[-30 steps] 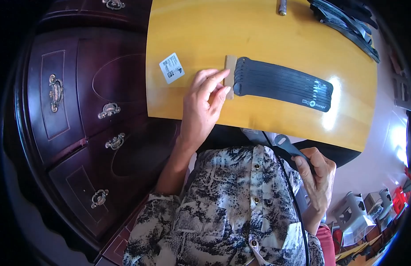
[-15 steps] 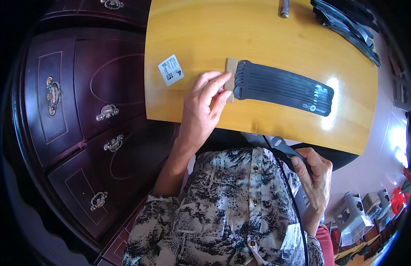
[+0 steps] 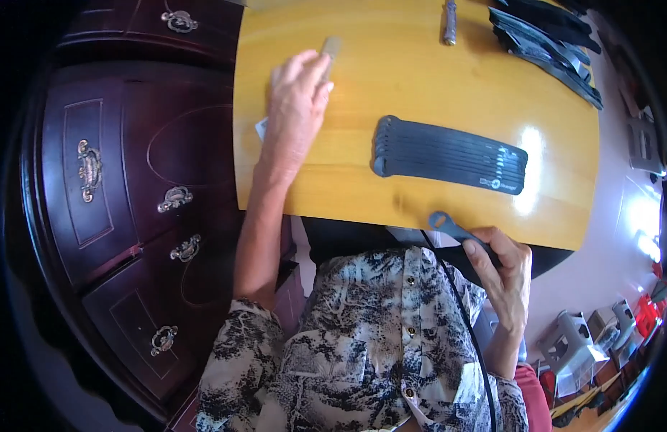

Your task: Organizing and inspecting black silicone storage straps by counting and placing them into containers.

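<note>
My left hand (image 3: 297, 101) is closed on a narrow brown strip (image 3: 331, 47), over the far left part of the yellow table (image 3: 391, 79). Its fingertips pinch the strip's near end. At the table's near edge my right hand (image 3: 507, 270) grips a single dark strap (image 3: 454, 229), whose rounded end with a hole points left. Between the hands lies a row of black storage straps (image 3: 448, 155), overlapped like a fan, with their holed ends on the left. Neither hand touches that row. A white label card (image 3: 261, 129) is mostly hidden behind my left hand and wrist.
A slim dark-handled tool (image 3: 449, 23) lies at the table's far side. Several black straps or strips (image 3: 546, 57) are heaped at the far right. A dark wooden cabinet (image 3: 161, 144) stands along the left. Grey stools (image 3: 569, 344) are at the lower right.
My left hand has carried the brown strip from beside the fanned straps to the far left, now covering most of the label card. My right hand still holds its strap in nearly the same place.
</note>
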{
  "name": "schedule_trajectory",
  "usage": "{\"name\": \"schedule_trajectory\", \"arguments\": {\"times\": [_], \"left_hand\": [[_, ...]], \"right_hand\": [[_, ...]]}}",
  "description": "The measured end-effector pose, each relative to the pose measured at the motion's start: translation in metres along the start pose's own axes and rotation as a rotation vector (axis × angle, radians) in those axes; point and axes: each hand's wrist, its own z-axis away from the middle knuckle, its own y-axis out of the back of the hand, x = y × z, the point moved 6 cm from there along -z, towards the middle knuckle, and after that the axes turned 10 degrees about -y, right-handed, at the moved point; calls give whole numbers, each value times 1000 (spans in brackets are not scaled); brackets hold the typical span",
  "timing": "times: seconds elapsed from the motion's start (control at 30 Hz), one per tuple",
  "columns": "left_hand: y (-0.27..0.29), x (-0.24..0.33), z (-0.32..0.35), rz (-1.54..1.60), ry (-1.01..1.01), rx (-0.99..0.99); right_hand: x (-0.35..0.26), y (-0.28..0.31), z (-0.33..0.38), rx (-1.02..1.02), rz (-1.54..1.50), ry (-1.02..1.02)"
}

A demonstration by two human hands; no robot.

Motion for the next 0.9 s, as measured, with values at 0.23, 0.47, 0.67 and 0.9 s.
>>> {"name": "schedule_trajectory", "arguments": {"times": [0.23,0.47,0.67,0.9], "left_hand": [[-6,94,44,1031,184,-368],[-32,81,93,1106,589,-167],[-41,68,92,1122,665,-61],[-36,67,98,998,630,-41]], "right_hand": [[2,-10,-16,-55,-116,13],[22,3,-22,-140,4,7],[61,41,-15,-119,-118,-274],[74,38,-18,-2,-522,-320]]}}
